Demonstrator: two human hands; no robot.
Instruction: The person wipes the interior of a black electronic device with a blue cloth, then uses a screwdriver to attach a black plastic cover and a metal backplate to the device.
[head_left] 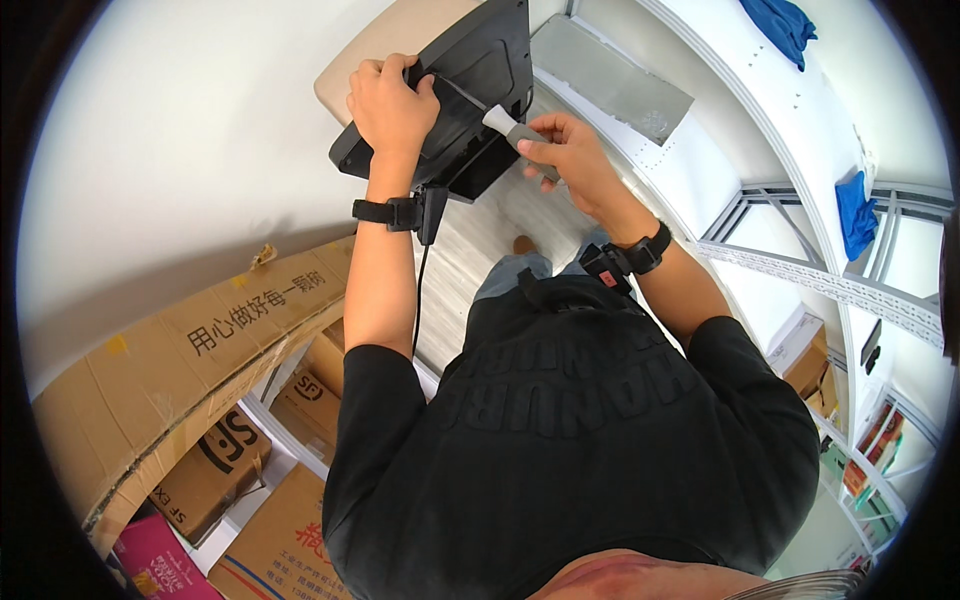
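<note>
A black, flat plastic device with a recessed panel [478, 62] is tilted up in front of me. My left hand [393, 108] is closed over its left edge, with the thumb on the panel side. In my right hand [570, 158] is a screwdriver [512, 126] with a grey handle and a pale collar. Its thin shaft slants up and left across the panel toward my left thumb. Whether the tip touches a screw is too small to tell. Below the panel hangs a black block-like part [482, 168], apparently joined to it.
A beige rounded surface [345, 70] lies behind the device, by a white wall. At the left stand a long cardboard box [150, 385] and smaller cartons [215, 470]. White shelving [700, 190] curves along the right, with a grey panel [620, 85] and blue cloths [856, 215]. Below is wood-look flooring [455, 290].
</note>
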